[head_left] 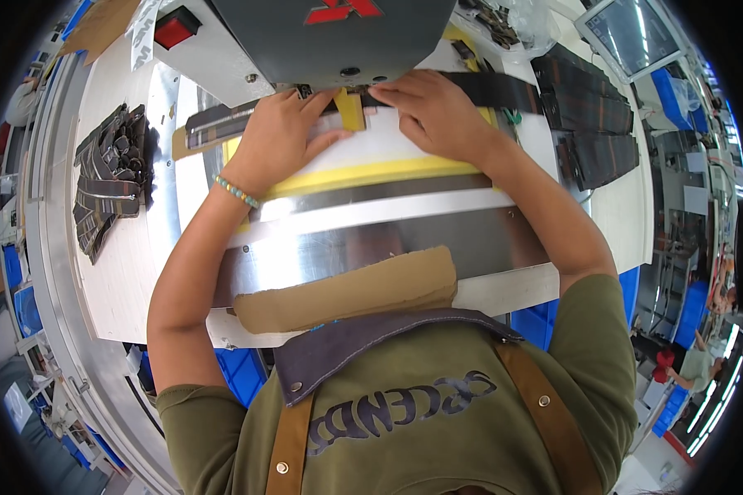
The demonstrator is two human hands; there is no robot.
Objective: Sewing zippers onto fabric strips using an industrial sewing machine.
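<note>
Both my hands are at a long dark fabric strip [499,91], under the front of a dark grey machine head [330,45]. My left hand [276,136] lies over the strip's plaid left part [219,124], fingers stretched toward a small yellow piece [352,111] and thumb spread apart. On the other side of that piece, my right hand [442,115] reaches its forefinger to the strip, with the thumb standing off below. Fingertips of both hands are partly hidden beneath the machine head. Under the strip is a white plate [371,153] with yellow edging.
A pile of plaid strips with zippers [111,177] lies at the left. Dark plaid fabric pieces [590,115] are stacked at the right, near a screen [631,37]. A torn cardboard piece [347,289] rests along the front edge. A red button [176,29] sits at upper left.
</note>
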